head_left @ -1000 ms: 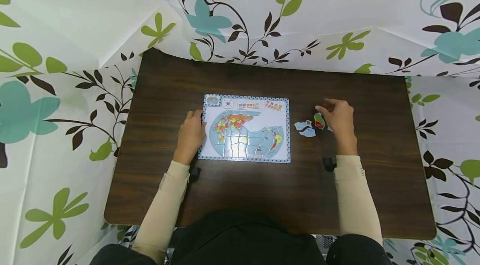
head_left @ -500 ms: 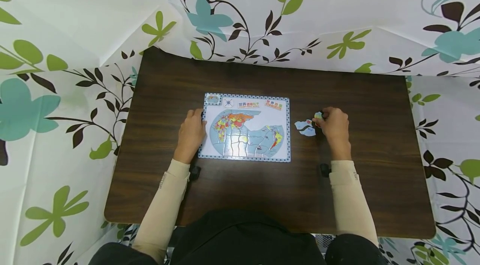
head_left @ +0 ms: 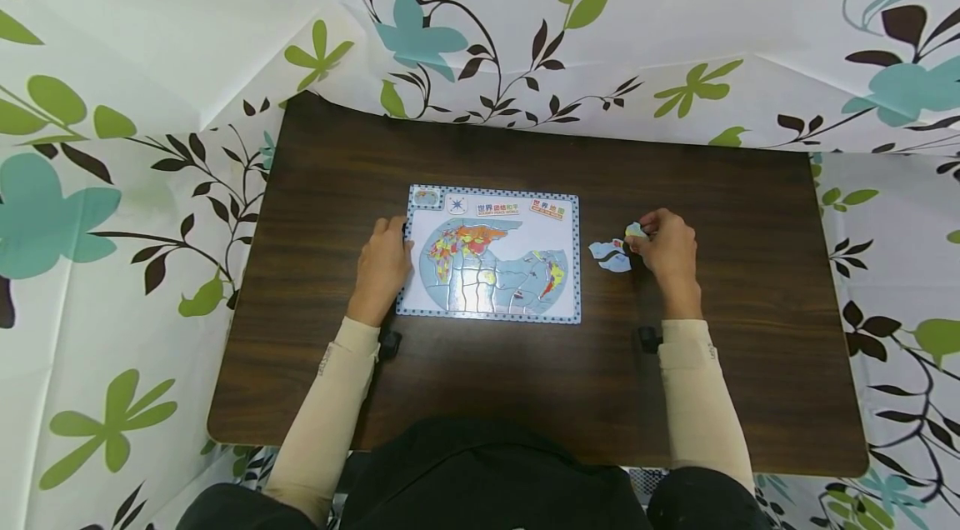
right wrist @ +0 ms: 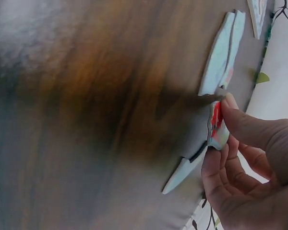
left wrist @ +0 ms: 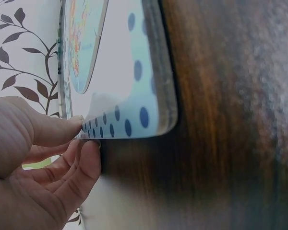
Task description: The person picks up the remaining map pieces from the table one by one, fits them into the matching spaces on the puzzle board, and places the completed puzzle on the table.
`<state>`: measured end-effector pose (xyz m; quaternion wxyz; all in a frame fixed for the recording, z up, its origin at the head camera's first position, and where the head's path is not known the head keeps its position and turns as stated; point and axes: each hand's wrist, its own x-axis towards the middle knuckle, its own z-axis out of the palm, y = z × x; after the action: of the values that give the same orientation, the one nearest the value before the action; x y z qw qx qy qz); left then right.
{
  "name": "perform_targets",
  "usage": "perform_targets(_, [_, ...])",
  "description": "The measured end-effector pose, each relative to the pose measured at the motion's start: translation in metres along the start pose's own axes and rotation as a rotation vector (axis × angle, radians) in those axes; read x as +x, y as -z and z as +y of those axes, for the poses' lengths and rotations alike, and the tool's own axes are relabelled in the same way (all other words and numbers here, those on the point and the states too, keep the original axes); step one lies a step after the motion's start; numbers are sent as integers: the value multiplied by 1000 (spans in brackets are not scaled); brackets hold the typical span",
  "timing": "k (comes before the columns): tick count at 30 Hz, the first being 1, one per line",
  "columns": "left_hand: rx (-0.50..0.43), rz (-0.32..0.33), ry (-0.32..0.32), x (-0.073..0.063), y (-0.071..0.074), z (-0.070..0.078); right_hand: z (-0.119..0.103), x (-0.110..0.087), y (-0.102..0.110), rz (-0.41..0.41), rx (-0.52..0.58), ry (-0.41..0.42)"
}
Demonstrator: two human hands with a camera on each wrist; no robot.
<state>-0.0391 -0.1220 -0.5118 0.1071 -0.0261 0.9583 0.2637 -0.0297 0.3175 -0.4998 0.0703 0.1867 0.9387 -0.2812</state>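
Note:
A world map jigsaw board (head_left: 534,234) with a dotted border lies on the table, part of its oval map filled with coloured pieces and a white gap at its upper right. My left hand (head_left: 381,270) holds the board's left edge, thumb on the border (left wrist: 127,125) and fingers against the side. To the right of the board, my right hand (head_left: 670,251) pinches a puzzle piece (right wrist: 216,120) with red and pale green print between thumb and fingers. Two loose blue puzzle pieces (head_left: 615,262) lie between it and the board. Another piece (right wrist: 177,176) shows beneath my right hand in the right wrist view.
The dark wood table (head_left: 517,397) extends around the board on every side. A white cloth with leaf and flower print (head_left: 495,5) hangs behind it and along the sides. The board's corner (right wrist: 257,17) appears at the top of the right wrist view.
My right hand has come slightly down and its fingers have closed on the red and green piece, which now sits turned in the grip. The left hand stays at the board's edge.

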Motion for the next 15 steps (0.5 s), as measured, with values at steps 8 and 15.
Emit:
perform_targets(8, [-1, 7, 6, 1, 0, -1, -9, 2, 7, 18, 59, 49])
perform_targets(15, [0, -2, 13, 2, -1, -1, -34, 3, 10, 1, 122, 96])
